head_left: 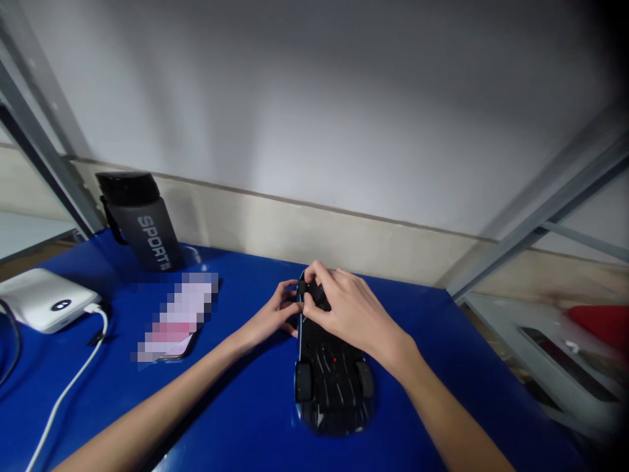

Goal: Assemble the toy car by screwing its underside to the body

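Forearms flanking an upturned toy car

We see the toy car lying wheels-up on the blue table, its far end close to the table's far edge, probably turned over to bring the underside within reach. That underside is glossy black with raised lines, a red dot and chunky dark wheels; blue trims its left side. Our left hand rests fingers against that side, seemingly to steady it; whether it grips, we cannot tell. Our right hand grasps the far end, thumb and fingers about a small dark part. Toward the left edge lie a pixelated phone and a white power bank; a dark bottle stands by the far left corner, perhaps clear of our elbows.
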Motion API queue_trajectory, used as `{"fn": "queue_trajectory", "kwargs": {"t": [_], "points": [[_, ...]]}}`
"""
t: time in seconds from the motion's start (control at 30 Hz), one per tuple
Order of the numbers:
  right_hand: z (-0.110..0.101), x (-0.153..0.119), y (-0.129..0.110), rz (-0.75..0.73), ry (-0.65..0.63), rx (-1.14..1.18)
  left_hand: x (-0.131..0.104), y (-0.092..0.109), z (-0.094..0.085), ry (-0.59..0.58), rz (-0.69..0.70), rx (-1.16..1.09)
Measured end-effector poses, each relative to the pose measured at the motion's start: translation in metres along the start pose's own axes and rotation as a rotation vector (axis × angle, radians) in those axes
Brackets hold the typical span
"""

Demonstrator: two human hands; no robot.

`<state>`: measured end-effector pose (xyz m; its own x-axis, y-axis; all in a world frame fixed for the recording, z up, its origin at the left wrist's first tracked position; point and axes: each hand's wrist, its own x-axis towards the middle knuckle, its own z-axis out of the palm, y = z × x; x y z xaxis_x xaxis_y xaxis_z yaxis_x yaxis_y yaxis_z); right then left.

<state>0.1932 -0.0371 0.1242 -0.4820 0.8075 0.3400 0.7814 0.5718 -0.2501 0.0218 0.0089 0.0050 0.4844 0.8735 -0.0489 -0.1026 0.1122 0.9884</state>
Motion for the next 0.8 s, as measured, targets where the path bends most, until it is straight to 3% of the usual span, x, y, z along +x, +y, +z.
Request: {"fn": "queue_trajectory", "kwargs": {"t": [0.8], "points": [[-0.0006,-0.0004,0.0008,-0.046,0.007,0.040,0.0005,-0.0014,-0.0017,-0.018,0.010,0.013]]}}
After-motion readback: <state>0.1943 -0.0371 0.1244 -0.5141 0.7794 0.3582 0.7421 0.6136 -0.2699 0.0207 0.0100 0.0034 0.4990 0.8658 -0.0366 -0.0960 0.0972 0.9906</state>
